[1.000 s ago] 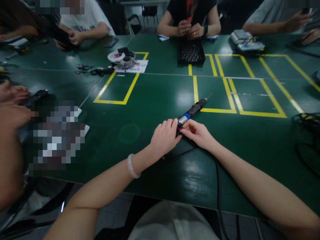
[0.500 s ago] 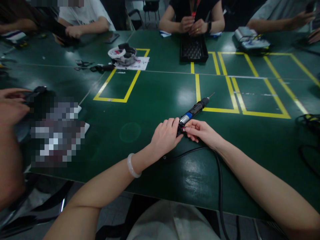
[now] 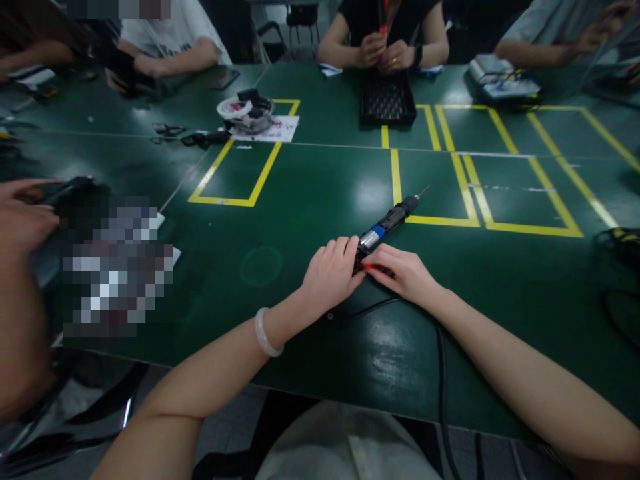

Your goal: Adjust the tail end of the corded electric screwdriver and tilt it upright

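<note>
An electric screwdriver (image 3: 384,225) lies slantwise over the green table, its thin bit pointing away to the upper right. Its casing looks opened: a silver motor body with a blue band shows along the middle. My left hand (image 3: 333,270), with a pale bangle at the wrist, is wrapped round the near end. Close beside it, my right hand (image 3: 407,272) pinches a small red-orange part, perhaps a wire, at the near end of the screwdriver. My fingers hide most of that spot. A black cable (image 3: 443,393) runs from under my hands off the table's front edge.
Yellow tape (image 3: 445,221) marks rectangles on the table. Farther back are a black tray (image 3: 388,120), a tape roll with dark parts on a paper (image 3: 287,130), and a grey device (image 3: 505,83). Co-workers sit opposite; a co-worker's hand (image 3: 27,207) is at left. Cables (image 3: 620,247) lie right.
My right hand has turned over, palm down, and moved in closer to the near end of the screwdriver. A red-orange part now shows at its fingertips. My left hand keeps its place.
</note>
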Demonstrator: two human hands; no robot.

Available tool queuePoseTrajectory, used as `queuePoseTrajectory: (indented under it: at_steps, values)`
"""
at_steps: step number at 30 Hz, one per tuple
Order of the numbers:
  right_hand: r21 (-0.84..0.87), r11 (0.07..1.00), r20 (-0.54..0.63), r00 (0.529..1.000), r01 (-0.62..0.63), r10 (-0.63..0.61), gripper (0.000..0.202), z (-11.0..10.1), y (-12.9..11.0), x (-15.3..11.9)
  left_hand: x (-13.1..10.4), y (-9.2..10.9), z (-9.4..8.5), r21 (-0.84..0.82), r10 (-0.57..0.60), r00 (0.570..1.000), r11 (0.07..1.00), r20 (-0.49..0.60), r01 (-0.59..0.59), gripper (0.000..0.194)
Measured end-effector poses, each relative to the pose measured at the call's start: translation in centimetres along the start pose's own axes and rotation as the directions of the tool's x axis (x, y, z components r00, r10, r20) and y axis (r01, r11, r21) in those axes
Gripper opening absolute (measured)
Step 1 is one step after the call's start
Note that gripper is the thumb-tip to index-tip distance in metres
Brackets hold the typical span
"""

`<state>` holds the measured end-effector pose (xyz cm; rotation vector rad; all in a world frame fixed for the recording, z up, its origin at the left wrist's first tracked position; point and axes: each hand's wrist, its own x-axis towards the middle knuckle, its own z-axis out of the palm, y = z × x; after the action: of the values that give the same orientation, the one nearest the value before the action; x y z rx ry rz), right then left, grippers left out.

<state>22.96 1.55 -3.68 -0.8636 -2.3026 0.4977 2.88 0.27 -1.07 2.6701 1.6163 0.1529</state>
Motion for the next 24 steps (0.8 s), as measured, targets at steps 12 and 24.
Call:
queuePoseTrajectory:
  at_steps: [12, 24]
  values:
    - [-0.23, 0.952, 0.083, 0.979, 0.202, -0.188, 0.024, -0.78, 0.05, -0.07, 0.06, -0.19, 0.1, 0.059, 0.027, 1.0, 0.998, -0.007, -0.026, 0.083]
    - [0.124, 0.982, 0.023, 0.99, -0.14, 0.138, 0.022, -0.89, -0.24, -0.06, 0.17, 0.28, 0.09, 0.026, -0.017, 1.0, 1.0, -0.019, 0.017, 0.052]
